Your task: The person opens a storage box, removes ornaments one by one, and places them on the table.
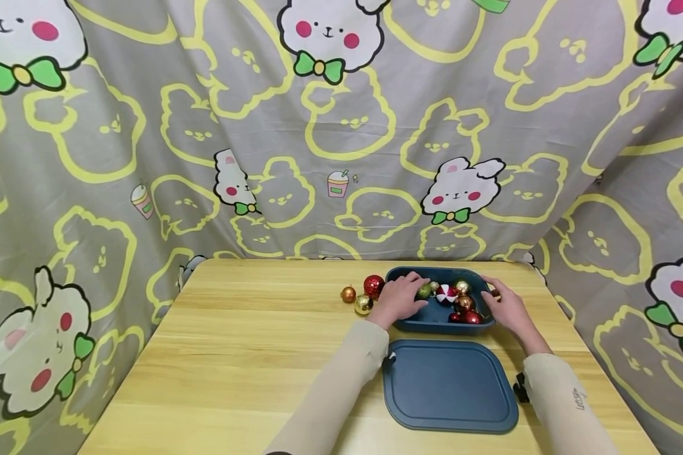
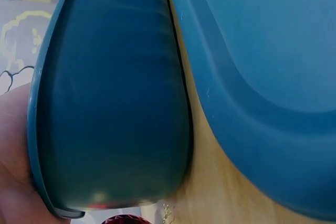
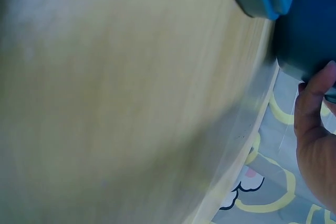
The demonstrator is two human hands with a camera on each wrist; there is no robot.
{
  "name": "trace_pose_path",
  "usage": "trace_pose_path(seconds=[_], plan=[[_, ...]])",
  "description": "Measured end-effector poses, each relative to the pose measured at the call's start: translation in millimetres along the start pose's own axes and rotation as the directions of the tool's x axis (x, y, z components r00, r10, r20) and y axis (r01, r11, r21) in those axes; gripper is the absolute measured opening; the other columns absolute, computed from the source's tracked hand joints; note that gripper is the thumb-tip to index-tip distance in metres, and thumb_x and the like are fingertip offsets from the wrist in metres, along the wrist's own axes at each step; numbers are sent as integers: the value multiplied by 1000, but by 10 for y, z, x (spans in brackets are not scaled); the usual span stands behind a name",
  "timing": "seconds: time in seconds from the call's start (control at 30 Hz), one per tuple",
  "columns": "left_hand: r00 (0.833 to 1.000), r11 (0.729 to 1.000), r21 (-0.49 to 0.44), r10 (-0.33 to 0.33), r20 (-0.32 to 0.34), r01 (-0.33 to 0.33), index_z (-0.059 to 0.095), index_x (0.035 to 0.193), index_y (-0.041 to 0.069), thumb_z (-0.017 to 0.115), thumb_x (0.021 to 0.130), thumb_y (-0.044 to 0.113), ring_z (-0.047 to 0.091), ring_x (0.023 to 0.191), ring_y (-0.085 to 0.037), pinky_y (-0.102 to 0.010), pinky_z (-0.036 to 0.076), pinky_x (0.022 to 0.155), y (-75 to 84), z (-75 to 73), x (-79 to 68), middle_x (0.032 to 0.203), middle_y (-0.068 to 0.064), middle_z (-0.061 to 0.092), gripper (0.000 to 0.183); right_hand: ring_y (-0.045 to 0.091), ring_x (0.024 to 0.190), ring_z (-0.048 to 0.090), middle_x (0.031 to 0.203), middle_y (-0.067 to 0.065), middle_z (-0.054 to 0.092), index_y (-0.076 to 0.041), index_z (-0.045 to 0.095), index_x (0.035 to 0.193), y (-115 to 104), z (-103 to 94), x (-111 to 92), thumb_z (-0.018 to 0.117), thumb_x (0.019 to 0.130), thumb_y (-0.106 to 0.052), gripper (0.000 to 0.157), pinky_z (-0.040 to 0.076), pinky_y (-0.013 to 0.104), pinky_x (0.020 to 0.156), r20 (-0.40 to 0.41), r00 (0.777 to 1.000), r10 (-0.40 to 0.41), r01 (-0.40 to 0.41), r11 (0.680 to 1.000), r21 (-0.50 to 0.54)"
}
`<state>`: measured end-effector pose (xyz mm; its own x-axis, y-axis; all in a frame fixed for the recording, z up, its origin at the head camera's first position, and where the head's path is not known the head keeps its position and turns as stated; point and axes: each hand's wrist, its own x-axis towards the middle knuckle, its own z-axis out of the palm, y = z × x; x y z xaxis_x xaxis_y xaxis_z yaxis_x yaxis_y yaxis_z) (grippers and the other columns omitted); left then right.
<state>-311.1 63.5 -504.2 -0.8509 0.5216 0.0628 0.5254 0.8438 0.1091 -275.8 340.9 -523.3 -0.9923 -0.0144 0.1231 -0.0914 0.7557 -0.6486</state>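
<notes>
A dark blue rectangular box [image 1: 432, 327] stands at the back right of the table, with several Christmas baubles in it. My left hand [image 1: 398, 299] reaches over its left end. The fingers lie beside a green bauble [image 1: 424, 291], and the thumb is spread apart from them. In the left wrist view, part of that hand [image 2: 16, 156] shows behind the box's rim. My right hand [image 1: 506, 309] grips the right end of the box, with fingers at the wall in the right wrist view. A small brownish-red bauble [image 1: 495, 292] shows by these fingers.
The blue lid [image 1: 449, 385] lies flat in front of the box. Left of the box are a red bauble [image 1: 374, 285], a gold one [image 1: 363, 304] and an orange one [image 1: 348, 294]. A patterned curtain [image 1: 341, 126] hangs behind the wooden table [image 1: 250, 354].
</notes>
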Motion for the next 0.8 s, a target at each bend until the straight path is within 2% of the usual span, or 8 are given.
trace_pose_path(seconds=[0.13,0.2,0.33,0.53,0.8], plan=[[1000,1000,7,15,-20,-15,51,153,33,61,103,48,61,113,-10,-26,53,81,-20,25,1,143,7,52,53,33,84,61,120,36,59,-2,39,157,6,8,4,46,111,-24,51,47,34,60,8,1000,6,-6,1000,7],[999,1000,8,24,-34,-24,56,149,32,62,103,46,63,109,-10,-26,53,80,-23,32,1,141,7,52,49,34,87,61,121,37,59,-2,39,157,6,6,5,45,112,-24,51,47,34,60,8,1000,9,-9,1000,9],[999,999,23,32,-41,-31,62,138,31,64,102,45,66,104,-11,-26,56,84,-17,36,0,138,8,55,39,36,88,61,122,37,58,-2,38,158,10,8,1,44,112,-25,51,48,34,60,5,1000,10,-10,1000,9],[999,999,38,34,-41,-32,65,132,31,66,100,48,68,100,-12,-27,56,84,-3,27,-8,119,9,67,36,37,89,61,121,36,58,-3,39,158,11,14,2,45,112,-25,51,48,34,60,4,1000,17,-17,1000,9],[996,997,-39,58,-73,-61,65,135,30,65,101,46,69,102,-12,-28,57,87,-38,47,-14,125,9,68,38,41,96,62,121,37,61,-1,41,156,-9,13,9,47,111,-23,50,48,34,63,-5,1000,6,-6,1000,1]])
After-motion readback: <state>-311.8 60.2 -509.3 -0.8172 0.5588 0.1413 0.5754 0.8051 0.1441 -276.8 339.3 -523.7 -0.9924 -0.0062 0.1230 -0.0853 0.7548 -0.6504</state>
